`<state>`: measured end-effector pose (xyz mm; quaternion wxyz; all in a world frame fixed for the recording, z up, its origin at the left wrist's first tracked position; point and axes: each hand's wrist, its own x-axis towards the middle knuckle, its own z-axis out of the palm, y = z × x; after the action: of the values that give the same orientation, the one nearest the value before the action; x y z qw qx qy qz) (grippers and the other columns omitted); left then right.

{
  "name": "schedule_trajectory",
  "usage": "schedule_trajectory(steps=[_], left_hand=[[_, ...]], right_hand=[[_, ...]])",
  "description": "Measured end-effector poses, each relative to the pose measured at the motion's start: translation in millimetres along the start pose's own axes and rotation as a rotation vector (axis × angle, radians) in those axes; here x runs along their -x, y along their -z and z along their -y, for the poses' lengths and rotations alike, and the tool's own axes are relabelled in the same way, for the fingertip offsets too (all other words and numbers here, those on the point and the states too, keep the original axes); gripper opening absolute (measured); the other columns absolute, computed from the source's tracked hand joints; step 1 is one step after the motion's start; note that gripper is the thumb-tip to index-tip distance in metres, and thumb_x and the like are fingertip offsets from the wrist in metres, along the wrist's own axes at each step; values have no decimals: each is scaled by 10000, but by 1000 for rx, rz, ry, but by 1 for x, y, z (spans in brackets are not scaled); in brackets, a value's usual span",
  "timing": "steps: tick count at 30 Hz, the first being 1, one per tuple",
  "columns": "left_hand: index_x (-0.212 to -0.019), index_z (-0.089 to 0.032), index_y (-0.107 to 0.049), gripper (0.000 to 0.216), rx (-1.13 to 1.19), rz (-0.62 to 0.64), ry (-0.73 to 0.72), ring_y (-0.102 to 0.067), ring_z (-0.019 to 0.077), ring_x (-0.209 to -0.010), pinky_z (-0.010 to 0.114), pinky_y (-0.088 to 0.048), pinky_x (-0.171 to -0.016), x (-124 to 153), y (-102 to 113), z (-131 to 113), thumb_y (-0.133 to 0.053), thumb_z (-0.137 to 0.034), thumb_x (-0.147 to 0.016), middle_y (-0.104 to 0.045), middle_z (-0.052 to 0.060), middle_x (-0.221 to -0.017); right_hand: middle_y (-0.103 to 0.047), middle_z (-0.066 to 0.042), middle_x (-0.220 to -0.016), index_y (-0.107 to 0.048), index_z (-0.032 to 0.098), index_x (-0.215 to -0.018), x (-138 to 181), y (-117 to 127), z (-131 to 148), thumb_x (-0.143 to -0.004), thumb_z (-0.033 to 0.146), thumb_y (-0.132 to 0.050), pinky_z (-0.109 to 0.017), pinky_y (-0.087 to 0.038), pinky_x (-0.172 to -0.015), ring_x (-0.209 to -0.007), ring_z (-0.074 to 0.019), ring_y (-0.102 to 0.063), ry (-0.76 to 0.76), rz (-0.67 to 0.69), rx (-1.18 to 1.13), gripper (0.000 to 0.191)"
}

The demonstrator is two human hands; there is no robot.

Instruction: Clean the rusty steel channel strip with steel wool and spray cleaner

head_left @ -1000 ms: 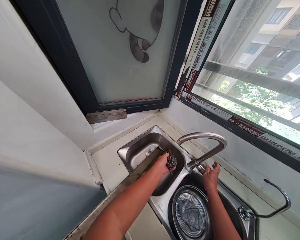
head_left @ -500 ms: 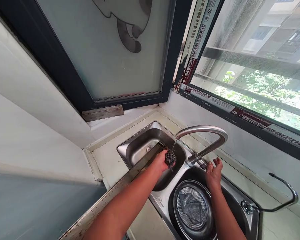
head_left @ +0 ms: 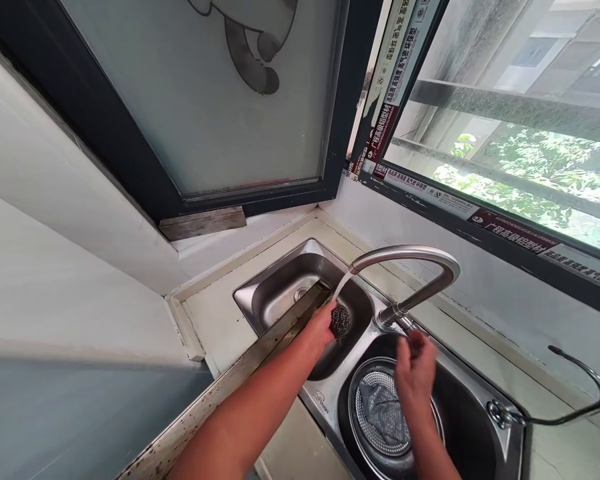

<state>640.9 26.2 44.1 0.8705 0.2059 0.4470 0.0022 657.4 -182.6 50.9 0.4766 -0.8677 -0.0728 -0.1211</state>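
Observation:
My left hand (head_left: 323,324) is closed on a dark, wiry steel wool scrubber (head_left: 341,320) above the left sink basin (head_left: 275,297). A stream of water falls from the curved faucet (head_left: 405,252) onto or beside this hand. Under my left forearm a long, dirty strip-like panel (head_left: 260,350) slants, its far end inside the basin. My right hand (head_left: 416,367) is just in front of the faucet's base, with thumb and fingers apart. It is slightly blurred, and no held thing shows in it.
In the right basin stands a round metal pan (head_left: 353,407) with a perforated strainer (head_left: 367,427) and a grey mesh cloth (head_left: 387,413). A bent metal rod (head_left: 597,383) rises at the right corner. The window frame (head_left: 430,193) and frosted pane (head_left: 220,133) border the counter.
The water has grown from a thin trickle to a fuller stream. My right hand has come away from the faucet handle, down and to the left. My left hand keeps the scrubber.

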Motion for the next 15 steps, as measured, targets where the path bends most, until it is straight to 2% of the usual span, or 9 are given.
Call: schedule_trajectory(steps=[3,8,11,15], left_hand=[[-958,-145,-640,159,13,-20,-57,-635,127,-697,304,-549,-687,-3,2,-2,-588,-294,-941,-671,4,-831],[-1011,-144,-632,227,29,-31,-119,-632,136,-762,313,-554,-700,-13,3,-4,-584,-355,-944,-666,32,-931],[-1048,-147,-625,238,27,-39,-127,-631,143,-795,320,-558,-707,-19,9,-5,-589,-356,-940,-657,40,-973],[-1073,-151,-621,248,9,-61,-122,-620,139,-771,314,-553,-684,-19,21,-7,-613,-350,-926,-649,34,-962]], right_hand=[[-616,-141,-1079,-631,182,-1078,2,-43,29,-914,540,-440,-445,-470,-961,-1040,-283,-574,86,305,-48,437],[-694,-113,-1061,-665,180,-1046,-25,-118,58,-893,395,-439,-367,-499,-902,-1010,-250,-628,-66,676,23,348],[-720,-63,-986,-692,195,-988,-35,-137,59,-860,313,-473,-324,-499,-855,-938,-221,-647,-82,768,77,279],[-726,-47,-912,-713,208,-915,-43,-141,54,-866,296,-506,-300,-483,-818,-889,-212,-646,-20,798,133,230]])
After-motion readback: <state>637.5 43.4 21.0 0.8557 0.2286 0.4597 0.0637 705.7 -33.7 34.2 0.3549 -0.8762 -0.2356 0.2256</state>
